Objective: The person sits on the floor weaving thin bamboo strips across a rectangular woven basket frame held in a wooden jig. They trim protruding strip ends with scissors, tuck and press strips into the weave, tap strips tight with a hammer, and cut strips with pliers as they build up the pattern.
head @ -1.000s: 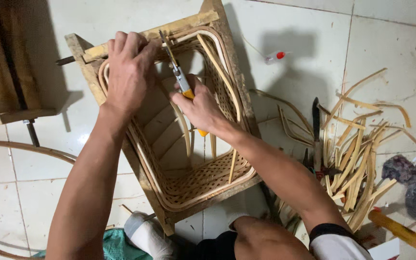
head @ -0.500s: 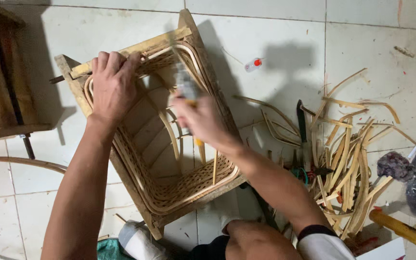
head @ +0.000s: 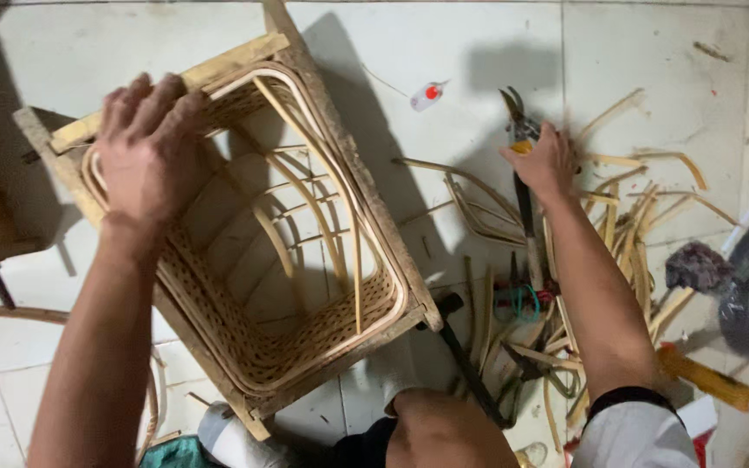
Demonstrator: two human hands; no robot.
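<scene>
I see my left hand (head: 147, 147) on the top rim of the woven cane basket in its wooden frame (head: 253, 251), on the left. Right of it, my right hand (head: 546, 160) is on the metal pliers (head: 520, 130), above a pile of cut cane strips (head: 617, 234).
</scene>
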